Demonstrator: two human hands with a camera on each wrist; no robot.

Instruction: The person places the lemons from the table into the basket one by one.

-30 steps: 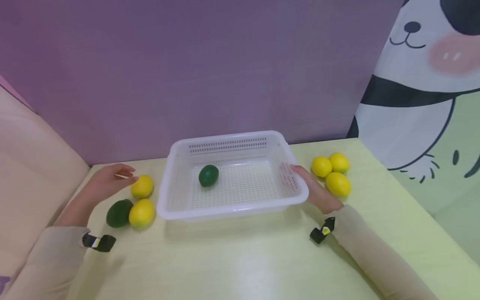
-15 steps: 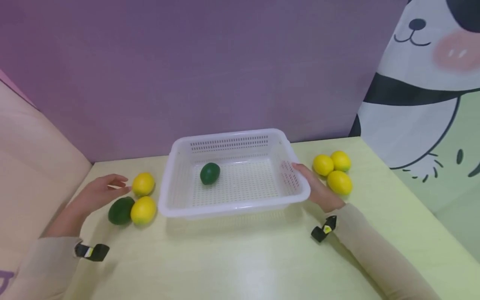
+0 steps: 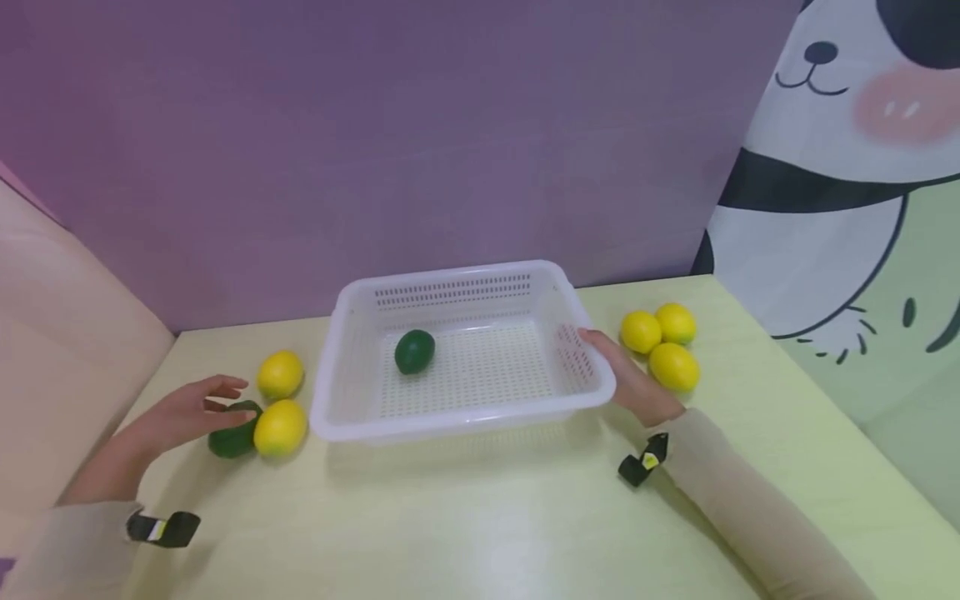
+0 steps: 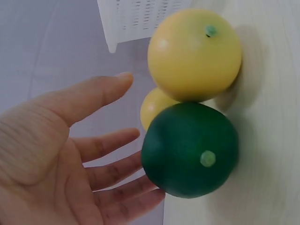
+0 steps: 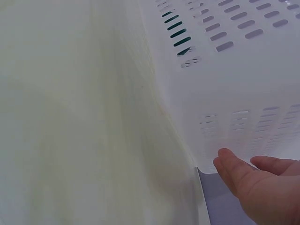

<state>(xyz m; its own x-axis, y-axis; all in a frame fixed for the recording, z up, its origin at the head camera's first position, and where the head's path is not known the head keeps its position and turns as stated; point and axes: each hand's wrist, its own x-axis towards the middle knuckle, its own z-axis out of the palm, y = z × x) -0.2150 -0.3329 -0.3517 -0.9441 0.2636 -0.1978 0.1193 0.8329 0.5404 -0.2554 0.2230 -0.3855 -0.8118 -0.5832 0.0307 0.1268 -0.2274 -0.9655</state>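
My left hand [image 3: 180, 417] hovers at the left with its fingers loosely extended, overlapping a dark green, egg-shaped fruit [image 3: 228, 443]. In the left wrist view the thumb is apart from the fingers, and the fingertips reach right to the side of that green fruit [image 4: 187, 150], which bears a pale stem dot. Two lemons [image 3: 281, 429] lie beside it. My right hand [image 3: 633, 383] grips the right end of a white perforated plastic basket [image 3: 465, 417]; some of its fingers are hidden behind the basket wall. Another dark green fruit [image 3: 415, 352] rests inside the basket.
Three more lemons [image 3: 674, 367] lie together right of the basket. The pale table [image 3: 450, 517] ends at a purple wall [image 3: 450, 150] behind, with a cream padded surface [image 3: 60, 350] along the left side. A panda picture covers the wall at right.
My left hand has come away from the rear lemon, toward me and leftward, and is now over the green fruit. The right hand keeps its hold on the basket.
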